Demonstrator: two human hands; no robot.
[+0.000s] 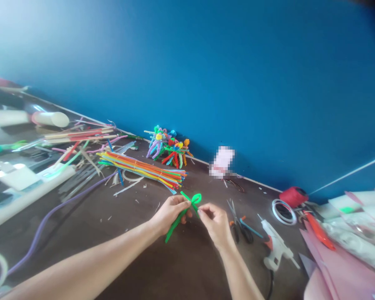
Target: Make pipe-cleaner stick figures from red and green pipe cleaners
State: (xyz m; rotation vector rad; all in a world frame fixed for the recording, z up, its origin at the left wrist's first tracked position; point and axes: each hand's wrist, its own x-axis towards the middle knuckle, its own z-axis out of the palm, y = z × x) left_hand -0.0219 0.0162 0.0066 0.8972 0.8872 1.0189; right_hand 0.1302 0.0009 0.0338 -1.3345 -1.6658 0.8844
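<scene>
A bright green pipe cleaner (173, 228) is bent into a small loop at its top, with straight ends sticking out. My left hand (171, 212) pinches it just below the loop, thumb and fingers closed. On the right side, my right hand (215, 223) grips another green end between thumb and fingertips. Beyond my hands lies a tied bundle of many-coloured pipe cleaners (143, 168). Behind that bundle, against the wall, stand several finished pipe-cleaner figures (168, 146) in mixed colours.
Scissors (237, 221) and a white glue gun (278, 243) lie right of my hands. Farther right are a red spool (293, 196), a white ring roll (283, 212) and pink sheets (328, 262). A power strip (28, 200) and loose strips occupy the left. A blue wall (206, 83) bounds the table.
</scene>
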